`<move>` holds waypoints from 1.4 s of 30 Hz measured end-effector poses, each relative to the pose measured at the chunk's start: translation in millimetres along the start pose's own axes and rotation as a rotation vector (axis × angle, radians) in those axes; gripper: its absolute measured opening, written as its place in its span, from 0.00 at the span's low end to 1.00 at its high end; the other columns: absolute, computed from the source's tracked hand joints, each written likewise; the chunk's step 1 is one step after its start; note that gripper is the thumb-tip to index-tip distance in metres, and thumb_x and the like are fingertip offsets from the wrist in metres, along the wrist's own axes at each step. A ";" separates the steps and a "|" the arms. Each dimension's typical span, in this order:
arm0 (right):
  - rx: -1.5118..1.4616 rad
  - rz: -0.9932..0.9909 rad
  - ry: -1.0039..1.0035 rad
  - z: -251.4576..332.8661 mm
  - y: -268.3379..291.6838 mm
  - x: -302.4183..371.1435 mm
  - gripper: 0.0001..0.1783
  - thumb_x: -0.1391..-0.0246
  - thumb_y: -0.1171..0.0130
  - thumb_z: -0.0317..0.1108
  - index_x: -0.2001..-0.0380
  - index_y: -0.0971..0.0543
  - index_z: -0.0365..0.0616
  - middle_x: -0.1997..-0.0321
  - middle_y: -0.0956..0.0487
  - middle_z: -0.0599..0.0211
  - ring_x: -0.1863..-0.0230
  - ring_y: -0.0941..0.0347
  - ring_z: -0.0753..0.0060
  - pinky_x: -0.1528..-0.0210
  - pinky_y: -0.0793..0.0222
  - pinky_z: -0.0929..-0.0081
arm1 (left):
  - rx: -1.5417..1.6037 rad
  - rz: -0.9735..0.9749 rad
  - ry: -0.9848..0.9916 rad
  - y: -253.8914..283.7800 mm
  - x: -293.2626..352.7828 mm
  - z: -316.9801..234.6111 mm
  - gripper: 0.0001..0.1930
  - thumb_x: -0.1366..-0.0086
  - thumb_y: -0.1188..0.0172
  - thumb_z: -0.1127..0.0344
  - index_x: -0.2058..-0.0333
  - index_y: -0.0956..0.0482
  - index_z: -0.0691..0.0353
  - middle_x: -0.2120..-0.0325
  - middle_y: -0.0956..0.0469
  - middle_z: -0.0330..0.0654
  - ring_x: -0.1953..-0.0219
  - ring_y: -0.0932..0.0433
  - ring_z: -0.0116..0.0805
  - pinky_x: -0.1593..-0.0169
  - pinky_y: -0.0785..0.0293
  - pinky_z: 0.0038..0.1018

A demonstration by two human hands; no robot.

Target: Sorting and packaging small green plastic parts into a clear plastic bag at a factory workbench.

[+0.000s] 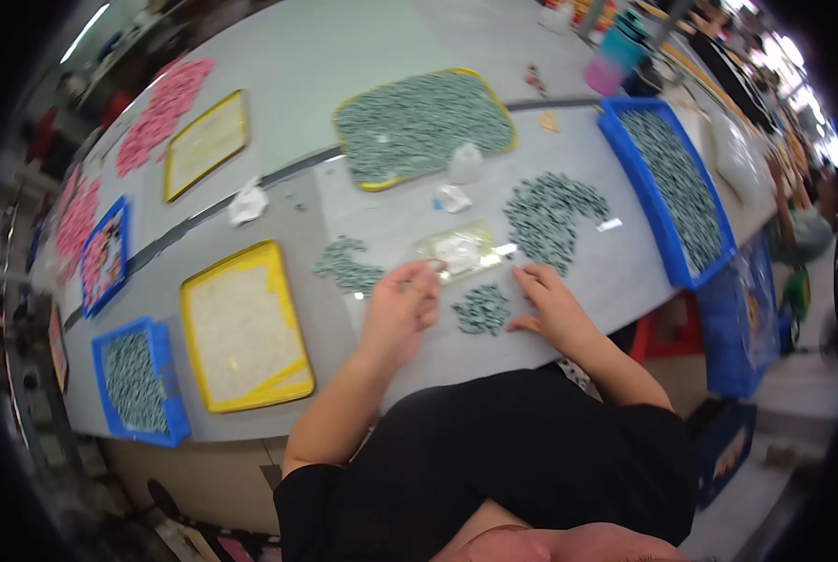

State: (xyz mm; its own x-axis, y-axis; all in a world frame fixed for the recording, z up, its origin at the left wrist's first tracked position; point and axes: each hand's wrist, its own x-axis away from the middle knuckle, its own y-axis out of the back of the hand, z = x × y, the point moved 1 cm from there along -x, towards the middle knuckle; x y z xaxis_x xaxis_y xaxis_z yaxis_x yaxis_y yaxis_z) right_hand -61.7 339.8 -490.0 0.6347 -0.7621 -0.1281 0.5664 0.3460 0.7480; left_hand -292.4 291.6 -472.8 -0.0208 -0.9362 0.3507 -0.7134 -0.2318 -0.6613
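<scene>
My left hand [402, 314] is closed in a pinch at the near left corner of a small pale-yellow tray [480, 234]; what it holds, if anything, is too small to make out. A white crumpled piece [459, 253] lies in that tray. My right hand [555, 304] has its thumb and fingers apart, beside a small heap of grey-green pieces [481, 310]. A larger heap of the same pieces [545, 220] spreads beyond my right hand. To the left, past my left hand, lies a loose patch of grey-green pieces [347, 265].
A yellow-rimmed tray full of grey-green pieces [367, 185] is at the back. Blue bins [664, 217] [175, 393] stand right and left. Two yellow trays [246, 328] [204, 145], pink heaps [161, 112] and a tumbler [616, 56] lie around the table.
</scene>
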 end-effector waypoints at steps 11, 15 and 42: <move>-0.084 0.162 -0.072 -55.5 18.4 10.2 0.39 0.66 0.32 0.28 0.46 0.36 0.40 0.54 0.37 0.61 0.63 0.33 0.68 0.59 0.31 0.77 | -0.057 -0.011 0.001 -39.2 -31.0 39.3 0.12 0.37 0.48 0.66 0.59 0.30 0.69 0.80 0.35 0.32 0.84 0.48 0.15 0.83 0.53 0.13; -0.101 0.166 -0.061 -51.9 11.2 10.0 0.38 0.65 0.32 0.27 0.46 0.36 0.40 0.54 0.36 0.61 0.63 0.33 0.67 0.59 0.31 0.77 | -0.068 -0.007 0.009 -41.0 -33.1 43.4 0.12 0.37 0.48 0.66 0.59 0.30 0.69 0.80 0.35 0.32 0.84 0.48 0.15 0.83 0.54 0.13; -0.114 -0.258 0.373 -15.4 3.7 -44.9 0.20 0.59 0.38 0.23 0.58 0.25 0.41 0.64 0.26 0.64 0.66 0.30 0.65 0.65 0.32 0.75 | -0.090 0.097 0.106 -15.6 -48.6 56.4 0.08 0.37 0.49 0.67 0.64 0.29 0.65 0.78 0.32 0.34 0.84 0.46 0.15 0.82 0.52 0.14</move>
State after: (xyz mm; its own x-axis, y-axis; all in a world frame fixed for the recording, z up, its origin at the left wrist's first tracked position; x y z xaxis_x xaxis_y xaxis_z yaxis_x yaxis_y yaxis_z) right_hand -80.0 383.8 -491.6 0.5992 -0.5894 -0.5418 0.7715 0.2444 0.5874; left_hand -240.7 325.8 -517.0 -0.1632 -0.9189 0.3592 -0.7644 -0.1124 -0.6349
